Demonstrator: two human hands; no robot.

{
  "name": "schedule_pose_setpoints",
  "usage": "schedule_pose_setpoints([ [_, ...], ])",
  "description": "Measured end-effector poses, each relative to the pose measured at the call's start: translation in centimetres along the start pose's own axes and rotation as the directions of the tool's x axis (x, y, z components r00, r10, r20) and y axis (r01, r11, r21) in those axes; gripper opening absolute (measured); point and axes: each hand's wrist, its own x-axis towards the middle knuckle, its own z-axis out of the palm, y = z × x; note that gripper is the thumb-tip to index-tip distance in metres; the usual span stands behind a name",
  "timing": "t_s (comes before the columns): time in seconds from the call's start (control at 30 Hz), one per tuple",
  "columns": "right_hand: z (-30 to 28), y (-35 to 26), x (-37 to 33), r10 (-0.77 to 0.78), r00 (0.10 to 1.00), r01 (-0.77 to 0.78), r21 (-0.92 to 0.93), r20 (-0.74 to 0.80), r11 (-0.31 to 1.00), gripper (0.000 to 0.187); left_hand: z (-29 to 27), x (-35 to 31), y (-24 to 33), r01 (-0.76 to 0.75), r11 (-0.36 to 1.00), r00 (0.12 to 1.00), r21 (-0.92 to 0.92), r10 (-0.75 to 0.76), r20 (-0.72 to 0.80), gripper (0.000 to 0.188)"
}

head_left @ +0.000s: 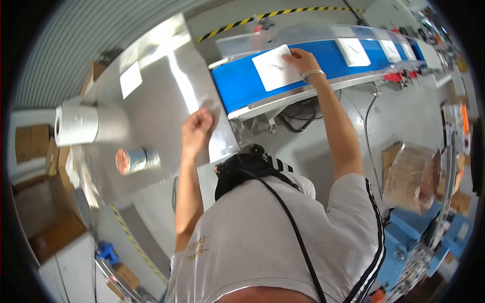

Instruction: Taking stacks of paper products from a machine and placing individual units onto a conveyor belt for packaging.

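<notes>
My right hand reaches forward to the blue conveyor belt. Its fingers pinch the right edge of a flat white square packet with a dark mark in its middle. The packet lies on or just above the near end of the belt. My left hand is over the metal table, near the edge beside the belt. Its fingers are curled together, slightly blurred; whatever is in them, if anything, is hidden. A white sheet lies at the table corner just right of this hand.
More white packets lie along the belt to the right. On the table are a white square, a large white roll and a roll of tape. A plastic-wrapped carton stands at right. Black cables hang under the belt.
</notes>
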Motion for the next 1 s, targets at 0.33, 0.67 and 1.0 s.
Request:
schedule_pose_setpoints([
  [0.33, -8.0, 1.3, -5.5, -0.402, 0.564, 0.216, -0.341, -0.721, 0.915, 0.040, 3.3, -1.3, -0.5, -0.115, 0.950, 0.989, 0.290, 0.135, -0.052, 0.023],
  [0.67, 9.8, 6.1, -24.2, -0.077, 0.499, 0.044, -0.064, -0.863, 0.997, 0.010, 3.2, -0.2, -4.6, -0.644, 0.608, 0.759, 0.465, 0.583, 0.289, 0.023],
  [1.0, 19.5, 4.5, -36.8, 0.298, 0.568, -0.293, 0.151, -0.767, 0.944, 0.013, 3.0, 3.1, -4.4, -0.992, -0.001, 0.094, 0.126, 0.657, 0.748, 0.032],
])
